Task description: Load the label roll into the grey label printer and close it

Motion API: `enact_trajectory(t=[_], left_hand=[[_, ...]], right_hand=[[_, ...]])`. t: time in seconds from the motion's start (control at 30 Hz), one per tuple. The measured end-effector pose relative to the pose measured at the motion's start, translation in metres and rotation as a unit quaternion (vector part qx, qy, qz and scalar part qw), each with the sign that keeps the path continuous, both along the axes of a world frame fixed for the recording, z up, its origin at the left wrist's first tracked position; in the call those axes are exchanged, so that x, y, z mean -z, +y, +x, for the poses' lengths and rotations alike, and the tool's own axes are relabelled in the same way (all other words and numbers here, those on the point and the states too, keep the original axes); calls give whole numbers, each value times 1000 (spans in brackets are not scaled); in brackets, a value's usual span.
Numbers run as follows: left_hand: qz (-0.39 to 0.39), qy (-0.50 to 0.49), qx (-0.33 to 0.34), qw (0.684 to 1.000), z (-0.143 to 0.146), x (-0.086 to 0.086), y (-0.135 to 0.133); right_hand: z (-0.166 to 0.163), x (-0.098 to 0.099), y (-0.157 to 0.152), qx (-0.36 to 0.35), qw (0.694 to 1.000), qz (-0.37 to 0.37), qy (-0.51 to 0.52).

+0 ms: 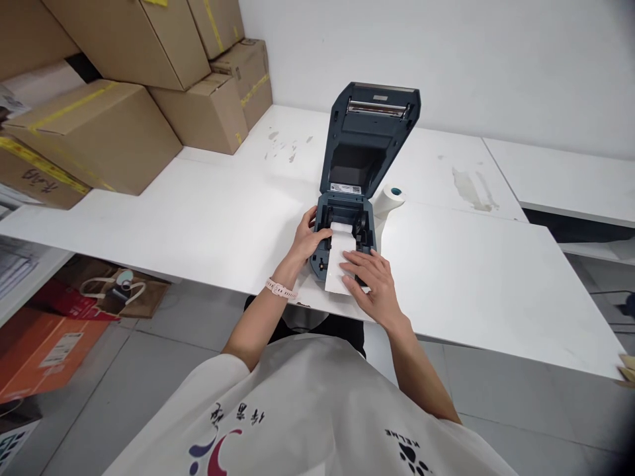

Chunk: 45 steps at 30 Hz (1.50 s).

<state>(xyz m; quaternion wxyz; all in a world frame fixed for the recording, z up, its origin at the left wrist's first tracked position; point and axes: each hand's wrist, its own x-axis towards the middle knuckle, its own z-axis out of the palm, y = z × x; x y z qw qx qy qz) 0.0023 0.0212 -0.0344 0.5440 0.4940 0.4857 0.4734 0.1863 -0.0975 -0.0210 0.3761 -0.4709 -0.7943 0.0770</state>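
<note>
A dark blue-grey label printer (370, 210) stands near the table's front edge with its lid (358, 142) raised. Inside it lies a white label roll (341, 227), and a strip of white label paper (338, 264) runs from the roll out over the printer's front. My left hand (308, 237) grips the printer's left side, fingers outside and thumb reaching in beside the roll. Over the strip's right edge rests my right hand (371, 281), its fingers stretched out and slightly apart, touching the paper.
Behind the printer's right side, another white roll (389, 199) lies on the white table (471, 277). Cardboard boxes (106, 132) are stacked at the back left. Below the table on the left are a paper bag (149, 294) and an orange box (54, 347).
</note>
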Motion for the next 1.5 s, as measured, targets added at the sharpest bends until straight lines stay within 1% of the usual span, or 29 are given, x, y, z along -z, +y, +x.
enact_trajectory(t=[0.1, 0.27, 0.4, 0.57, 0.63, 0.67, 0.73, 0.77, 0.83, 0.9, 0.97, 1.0, 1.03, 1.07, 1.1, 1.17, 1.23, 1.3, 1.4, 1.43, 1.5], left_hand=[[-5, -10, -2, 1000, 1, -2, -1], [-5, -12, -2, 1000, 1, -3, -2], [-3, -8, 4, 1000, 0, -2, -2], [-1, -30, 1, 1000, 1, -2, -2], [-5, -34, -2, 999, 1, -4, -5], [-10, -29, 0, 1000, 1, -5, -8], [-21, -5, 9, 1000, 0, -9, -18], [-25, 8, 13, 1000, -1, -11, -26], [-32, 27, 16, 999, -2, -14, -41], [-35, 37, 19, 999, -4, -13, -57], [-44, 35, 30, 998, -9, -9, -68], [-53, 28, 32, 998, -14, -5, -72], [-63, 15, 28, 997, -19, -1, -74], [-74, -2, 18, 997, -25, 3, -76], [-84, -20, 6, 996, -33, 7, -77], [-90, -48, -15, 995, -49, 11, -78], [-80, -50, -25, 995, -63, 8, -79], [-66, -36, -30, 997, -70, -1, -79], [-35, -14, -17, 999, -63, -18, -78], [-25, -5, -6, 1000, -57, -24, -78], [-16, 13, 17, 1000, -41, -31, -77]], right_hand=[[-1, 4, -7, 9, 1000, 2, 0], [0, 0, -3, 3, 1000, -1, -3], [1, -3, -1, 6, 1000, -22, 9], [5, -7, -3, -8, 997, -53, 61], [11, -15, 2, -11, 992, -66, 107], [15, -21, 10, 4, 988, -60, 141], [27, -38, 37, 59, 976, -29, 206], [33, -48, 57, 91, 970, -8, 227], [46, -71, 107, 109, 969, -10, 221], [54, -93, 162, 86, 979, -56, 177], [56, -113, 208, 65, 981, -102, 149], [54, -122, 223, 52, 981, -116, 143], [50, -128, 233, 42, 980, -124, 147], [46, -132, 235, 32, 979, -126, 159], [42, -134, 231, 25, 976, -123, 178], [34, -131, 205, 19, 968, -114, 223], [26, -118, 162, 18, 960, -115, 254], [19, -97, 113, 16, 956, -123, 266], [6, -61, 52, 27, 966, -94, 238], [3, -50, 38, 35, 970, -92, 222], [-1, -33, 18, 59, 970, -107, 209]])
